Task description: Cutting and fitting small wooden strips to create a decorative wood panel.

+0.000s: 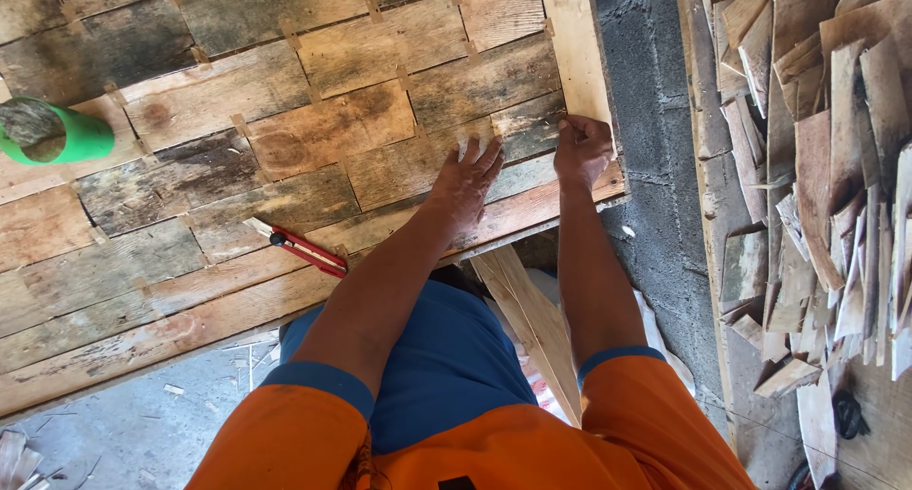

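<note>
A large panel of weathered wooden planks (285, 120) laid in staggered rows fills the upper left. My left hand (465, 181) lies flat, fingers spread, on a plank near the panel's right end. My right hand (581, 148) is closed, with its fingertips pressed at the seam between a grey plank piece (527, 127) and the pale edge board (579, 48); whether it holds something small I cannot tell. A red-handled utility knife (302, 249) lies on the panel to the left of my left forearm.
A green cup-like container (59, 134) with a grey lump in it sits at the panel's left edge. A heap of thin wood offcuts (836, 186) fills the right side. Grey concrete floor (655, 120) runs between. A slanted board (532, 319) leans under the panel.
</note>
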